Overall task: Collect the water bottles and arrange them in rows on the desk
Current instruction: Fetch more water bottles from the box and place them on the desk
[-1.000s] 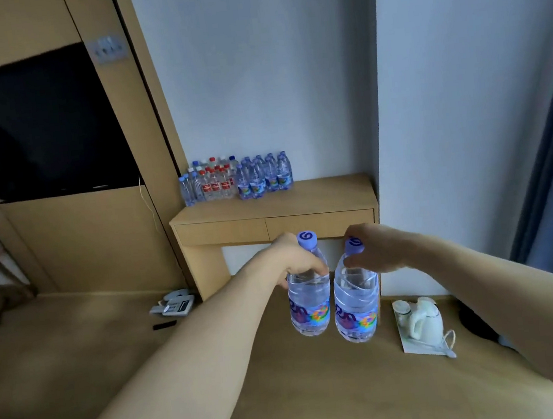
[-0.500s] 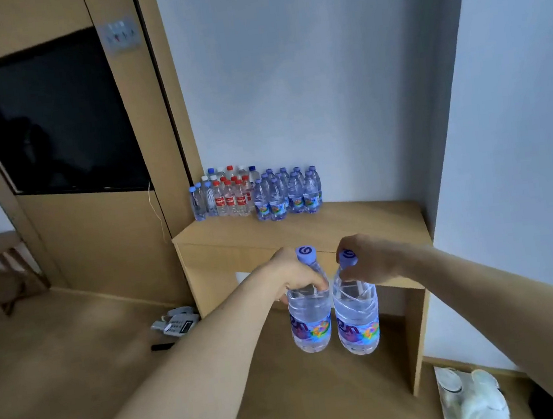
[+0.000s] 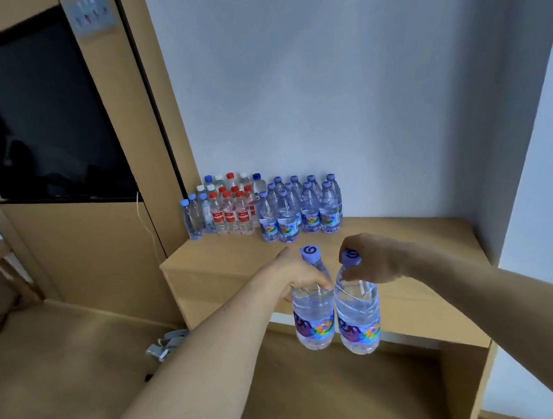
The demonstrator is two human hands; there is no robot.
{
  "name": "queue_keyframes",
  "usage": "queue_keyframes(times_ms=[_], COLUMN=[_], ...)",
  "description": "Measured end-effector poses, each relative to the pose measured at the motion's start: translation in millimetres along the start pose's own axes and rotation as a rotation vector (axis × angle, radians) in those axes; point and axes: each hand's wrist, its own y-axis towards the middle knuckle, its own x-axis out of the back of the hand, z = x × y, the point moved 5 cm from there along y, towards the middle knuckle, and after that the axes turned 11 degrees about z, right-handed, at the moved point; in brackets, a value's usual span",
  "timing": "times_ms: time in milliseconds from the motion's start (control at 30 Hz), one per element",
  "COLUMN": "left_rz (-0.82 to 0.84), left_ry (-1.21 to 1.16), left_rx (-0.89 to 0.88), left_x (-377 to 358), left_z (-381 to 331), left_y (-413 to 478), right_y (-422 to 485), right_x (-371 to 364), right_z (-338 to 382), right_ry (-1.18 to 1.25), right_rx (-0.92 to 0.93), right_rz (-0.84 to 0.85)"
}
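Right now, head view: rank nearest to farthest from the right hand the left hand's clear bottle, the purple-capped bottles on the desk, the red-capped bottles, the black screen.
1. Clear plastic bottle in the left hand, beside the right hand and its held bottle.
2. Purple-capped bottles, back of the wooden desk.
3. Red-capped bottles, further left.
4. Black screen, left wall.

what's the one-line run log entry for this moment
phase: carry | left hand: grips left bottle neck | right hand: grips right bottle neck | desk: bottle rows at back
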Motion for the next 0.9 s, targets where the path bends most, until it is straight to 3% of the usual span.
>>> queue_keyframes(times_ms=[300, 900], left_rz=[0.092, 0.123], left_ry=[0.029, -0.060], left_rx=[-0.038, -0.004], left_x=[73.7, 120.6], left_z=[-3.9, 9.1], left_y=[153.6, 399.0], right_y=[147.9, 374.8], right_x=[33.0, 76.2], right_z=[-24.4, -100.8], right_ry=[0.053, 0.012], right_rx=[-0.115, -0.149], right_rz=[-0.015, 0.104])
